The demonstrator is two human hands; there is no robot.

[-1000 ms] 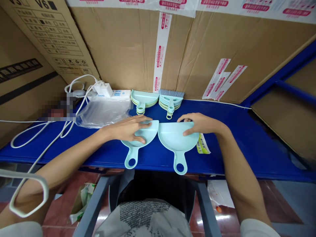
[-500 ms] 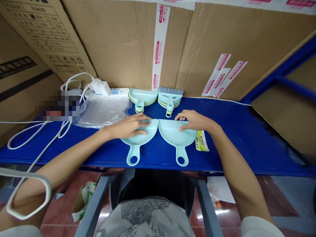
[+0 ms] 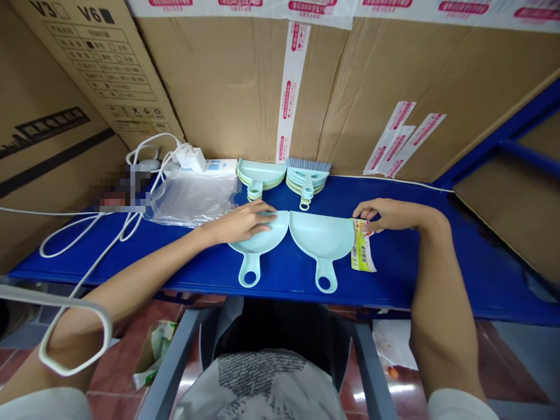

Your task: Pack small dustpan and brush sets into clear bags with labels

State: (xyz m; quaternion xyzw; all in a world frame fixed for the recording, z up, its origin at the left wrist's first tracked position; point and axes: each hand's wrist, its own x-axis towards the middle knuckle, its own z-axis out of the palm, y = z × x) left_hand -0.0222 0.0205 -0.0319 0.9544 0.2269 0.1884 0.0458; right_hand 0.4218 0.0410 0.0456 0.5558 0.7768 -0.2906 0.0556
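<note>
2 pale blue things, the left dustpan (image 3: pixel 270 236) and the right dustpan (image 3: pixel 321 238), lie side by side on the blue counter (image 3: pixel 485 262), near its front edge, with their inner corners meeting or almost meeting. Their straight edges point away from us and their handles towards us; we suppose this is because the handles are then easiest to reach. The left hand (image 3: pixel 249 223) rests from above across the straight edge of the left dustpan, its fingers somewhat apart and laid upon the plastic; we do not see them clamped, so we judge that this light hold keeps the pan steady rather than lifts it. The right hand (image 3: pixel 387 214) is just beside the outer corner of the right dustpan, at the label card (image 3: pixel 362 254). Its thumb lies over the upper end of this card and the other fingers are curled close behind; whether they are clamped on it, we cannot tell. Farther back, a stack of dustpans (image 3: pixel 262 169) and a stack of brushes (image 3: pixel 308 173) lie close together before the cardboard wall (image 3: pixel 371 64). Pieces of the same shape are nested, probably to save space, and the top brush turns its grey bristles to the wall. Left of them we see clear plastic (image 3: pixel 192 198) and, behind it, a power strip (image 3: pixel 223 167), perhaps put there to be out of the way.
</note>
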